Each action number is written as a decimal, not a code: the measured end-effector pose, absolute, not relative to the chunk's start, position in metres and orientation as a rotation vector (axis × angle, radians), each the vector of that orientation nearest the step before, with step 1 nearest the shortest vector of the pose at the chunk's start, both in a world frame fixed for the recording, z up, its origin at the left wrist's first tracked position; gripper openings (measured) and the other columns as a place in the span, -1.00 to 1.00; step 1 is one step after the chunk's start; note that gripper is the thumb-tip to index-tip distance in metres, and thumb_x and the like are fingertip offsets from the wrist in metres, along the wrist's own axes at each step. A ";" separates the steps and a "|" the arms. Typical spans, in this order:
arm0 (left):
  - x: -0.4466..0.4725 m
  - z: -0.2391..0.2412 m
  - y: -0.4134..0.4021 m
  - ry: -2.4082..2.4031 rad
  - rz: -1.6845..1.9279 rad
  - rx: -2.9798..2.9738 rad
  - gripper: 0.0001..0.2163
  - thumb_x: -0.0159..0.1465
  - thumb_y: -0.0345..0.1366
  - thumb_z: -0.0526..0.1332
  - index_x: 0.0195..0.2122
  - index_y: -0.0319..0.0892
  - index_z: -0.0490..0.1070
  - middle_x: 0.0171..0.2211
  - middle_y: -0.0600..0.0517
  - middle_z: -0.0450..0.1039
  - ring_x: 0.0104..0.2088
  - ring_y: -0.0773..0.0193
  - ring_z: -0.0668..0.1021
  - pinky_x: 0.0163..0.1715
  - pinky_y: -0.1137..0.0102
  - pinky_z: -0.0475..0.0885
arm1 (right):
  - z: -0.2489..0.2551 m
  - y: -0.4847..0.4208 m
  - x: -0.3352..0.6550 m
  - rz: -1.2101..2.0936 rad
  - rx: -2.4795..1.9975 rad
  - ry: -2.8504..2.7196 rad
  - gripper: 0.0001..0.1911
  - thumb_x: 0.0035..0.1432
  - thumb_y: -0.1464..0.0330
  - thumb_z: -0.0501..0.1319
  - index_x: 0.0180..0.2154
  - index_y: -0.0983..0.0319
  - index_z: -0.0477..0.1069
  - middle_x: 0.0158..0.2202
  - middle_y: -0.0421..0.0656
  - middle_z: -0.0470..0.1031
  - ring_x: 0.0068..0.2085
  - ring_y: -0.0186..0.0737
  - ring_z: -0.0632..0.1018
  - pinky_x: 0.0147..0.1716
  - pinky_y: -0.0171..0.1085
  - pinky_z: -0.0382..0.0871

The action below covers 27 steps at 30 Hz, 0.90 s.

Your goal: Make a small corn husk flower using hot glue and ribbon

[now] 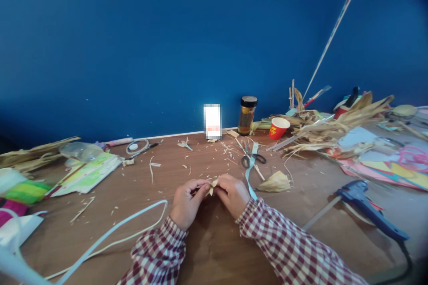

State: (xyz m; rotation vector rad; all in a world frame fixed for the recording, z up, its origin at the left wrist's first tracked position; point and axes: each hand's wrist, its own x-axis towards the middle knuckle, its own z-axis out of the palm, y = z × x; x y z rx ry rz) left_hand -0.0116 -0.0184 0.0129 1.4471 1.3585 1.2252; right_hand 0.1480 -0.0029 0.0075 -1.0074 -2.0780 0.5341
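Between my two hands is a small flower-like piece of pale corn husk (212, 186), its pointed strips sticking out above and below. My left hand (189, 200) pinches it from the left, thumb against forefinger. From the right, the fingers of my right hand (233, 193) close on the same piece. Both hands hover just over the table, and the fingertips hide part of the husk. To the right of my right hand lie a pale blue ribbon (249, 171), dark-handled scissors (253, 158) and a loose piece of husk (274, 182).
A blue glue gun (368, 209) rests at the right. A tea bottle (247, 116), a red paper cup (279, 129) and a heap of dry husks (321, 129) stand toward the back. White cable (113, 227) loops at the left; scraps litter the brown table (133, 213).
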 end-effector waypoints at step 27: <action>-0.011 0.005 -0.016 1.295 1.234 1.142 -0.78 -0.03 -0.21 0.30 -0.40 -0.23 0.50 -0.62 0.04 0.48 -0.59 0.32 0.48 -0.56 0.48 0.36 | 0.005 -0.005 0.145 0.564 -1.016 -2.057 -0.87 0.11 0.48 0.11 -0.35 0.22 0.42 -0.35 -0.14 0.43 -0.28 -0.27 0.43 -0.27 -0.33 0.30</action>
